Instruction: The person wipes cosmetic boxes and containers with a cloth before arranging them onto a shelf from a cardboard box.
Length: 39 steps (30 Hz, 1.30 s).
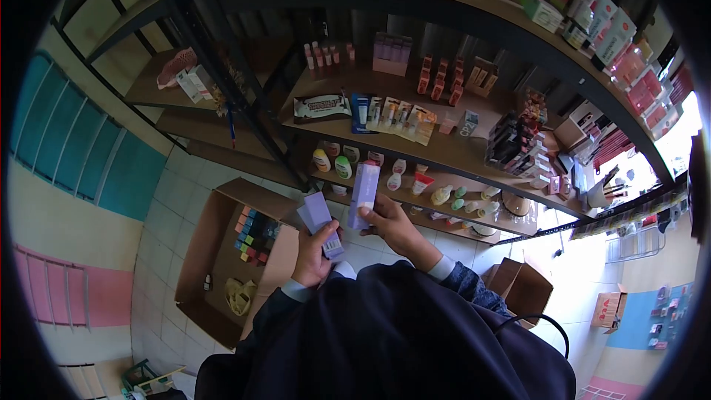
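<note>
My left hand [316, 254] is closed around a pair of lilac boxes [318, 215], slim cartons held upright and slightly fanned apart. Another lilac box [365, 191], tall and narrow with pale lettering, is gripped upright in my right hand [396, 228], thumb across its front. The two hands are close together in front of my body. Behind the right-hand box, the lower shelf holds small bottles, among them a yellow bottle [321, 160] and a green-labelled one [343, 167].
Below left stands a large open cardboard box [200, 252] with small coloured cartons [255, 233] and a cloth inside. The shelf unit [385, 133] ahead carries sachets, lipsticks and other cosmetics. A smaller cardboard box [537, 289] sits on the tiled floor at right.
</note>
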Each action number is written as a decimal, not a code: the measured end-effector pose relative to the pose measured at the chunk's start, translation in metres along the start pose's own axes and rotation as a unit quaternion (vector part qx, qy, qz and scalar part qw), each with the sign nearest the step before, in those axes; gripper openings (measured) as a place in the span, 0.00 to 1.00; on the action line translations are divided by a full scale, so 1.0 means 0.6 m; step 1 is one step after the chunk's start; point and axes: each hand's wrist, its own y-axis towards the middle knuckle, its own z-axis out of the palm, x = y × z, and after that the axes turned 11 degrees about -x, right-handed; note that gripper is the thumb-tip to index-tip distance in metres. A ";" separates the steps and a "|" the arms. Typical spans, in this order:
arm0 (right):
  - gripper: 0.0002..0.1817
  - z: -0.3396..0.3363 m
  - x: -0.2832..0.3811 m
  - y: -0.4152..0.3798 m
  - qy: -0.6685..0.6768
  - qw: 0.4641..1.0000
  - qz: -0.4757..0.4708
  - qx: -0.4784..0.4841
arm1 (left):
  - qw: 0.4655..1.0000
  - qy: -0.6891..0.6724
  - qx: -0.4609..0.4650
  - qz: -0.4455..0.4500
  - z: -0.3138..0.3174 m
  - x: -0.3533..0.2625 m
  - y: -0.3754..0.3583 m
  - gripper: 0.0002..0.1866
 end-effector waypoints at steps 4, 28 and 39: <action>0.27 0.050 0.004 0.039 -0.021 0.996 -0.063 0.055 | 0.999 -0.014 0.023 0.034 -0.031 -0.039 0.032 0.17; 0.16 -0.071 0.072 0.032 -0.053 0.970 -0.180 -0.156 | 0.981 0.135 0.116 0.074 0.058 -0.011 0.086 0.27; 0.19 -0.274 0.076 -0.050 -0.121 0.969 -0.188 -0.109 | 0.975 0.187 0.105 0.056 0.165 0.091 0.043 0.21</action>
